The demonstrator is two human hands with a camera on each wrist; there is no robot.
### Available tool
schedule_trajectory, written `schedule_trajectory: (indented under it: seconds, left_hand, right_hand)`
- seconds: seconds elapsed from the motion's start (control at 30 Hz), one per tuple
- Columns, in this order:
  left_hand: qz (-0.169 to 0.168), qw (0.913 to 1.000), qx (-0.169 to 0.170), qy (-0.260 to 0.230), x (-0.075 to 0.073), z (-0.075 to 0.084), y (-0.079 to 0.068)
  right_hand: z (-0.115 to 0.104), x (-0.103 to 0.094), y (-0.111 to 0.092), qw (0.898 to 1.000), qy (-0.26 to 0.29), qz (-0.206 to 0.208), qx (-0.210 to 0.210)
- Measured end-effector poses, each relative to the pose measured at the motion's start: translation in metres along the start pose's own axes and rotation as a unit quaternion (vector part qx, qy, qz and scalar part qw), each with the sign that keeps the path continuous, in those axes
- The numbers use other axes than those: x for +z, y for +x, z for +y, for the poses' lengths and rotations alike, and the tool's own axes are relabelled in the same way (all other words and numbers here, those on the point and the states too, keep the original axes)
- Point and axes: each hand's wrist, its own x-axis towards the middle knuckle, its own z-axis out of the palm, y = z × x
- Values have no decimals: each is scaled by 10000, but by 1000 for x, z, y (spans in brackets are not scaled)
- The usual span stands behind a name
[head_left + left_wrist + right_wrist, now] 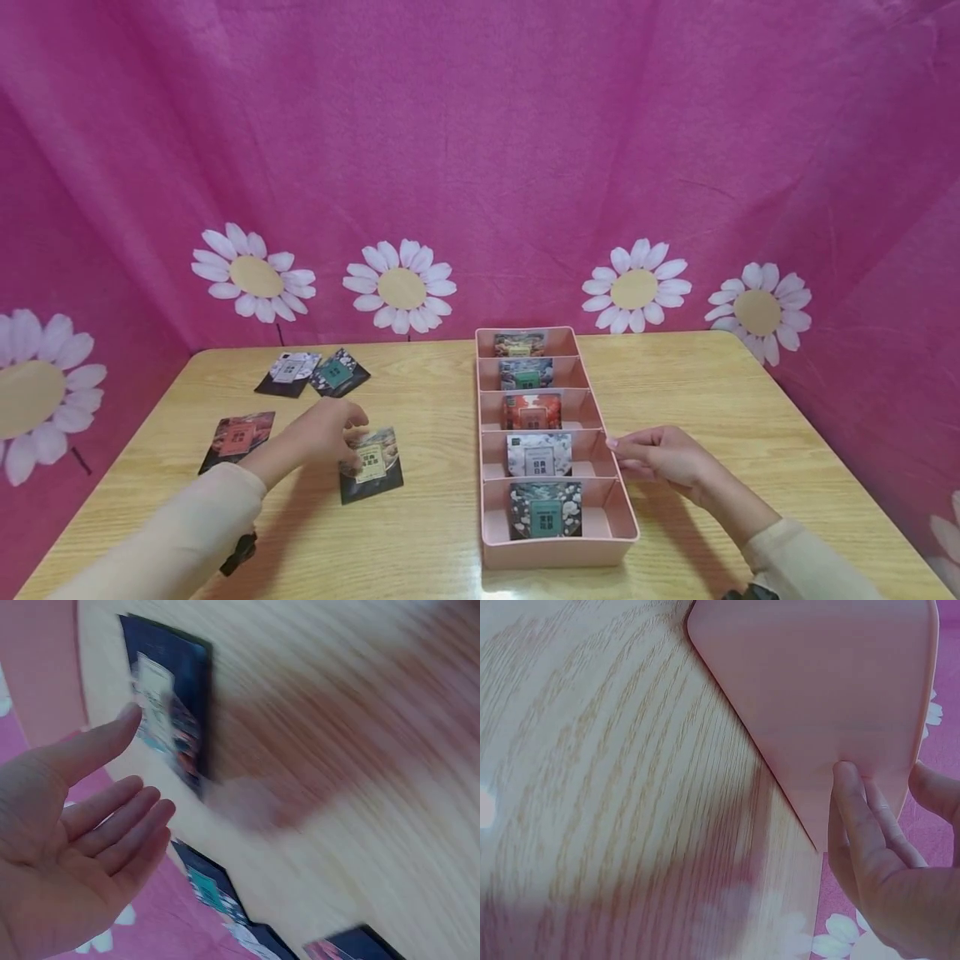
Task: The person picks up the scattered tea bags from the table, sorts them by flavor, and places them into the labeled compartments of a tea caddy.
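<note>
Packet with yellow label (377, 468) is lying on the table (438, 400), partly beneath the left hand (322, 434) (thumb standing wide of the fingers), contact being unclear.

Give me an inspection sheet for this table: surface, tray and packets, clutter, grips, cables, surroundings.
Surface: wood-grain table, glare in front of the tray.
Tray: five compartments, one packet showing in each.
Loose packets: four seen, left of the tray.
Clutter: nothing seen.
Left grip: at the yellow packet, contact unclear.
Right grip: touching the tray's right wall.
Cables: nothing seen.
Surroundings: pink cloth with white flowers, behind and at both sides.
</note>
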Motion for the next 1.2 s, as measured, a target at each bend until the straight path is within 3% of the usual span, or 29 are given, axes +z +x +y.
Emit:
schedule_trajectory:
  seconds: [0.13, 0.37, 0.87, 1.2]
  left_hand:
    - [-222, 9995, -189, -77, 4, -10, -1]
    - [-160, 9997, -130, -96, 12, -15, -3]
    - [50, 9991, -324, -286, -1, -10, 1]
    - [70, 9982, 320, -508, -18, -6, 4]
  right_hand:
    - [1, -1, 0, 10000, -16, -11, -31]
    - [0, 0, 1, 10000, 62, -32, -8]
    - [0, 0, 0, 10000, 3, -49, -23]
    - [0, 0, 0, 9999, -64, -80, -79]
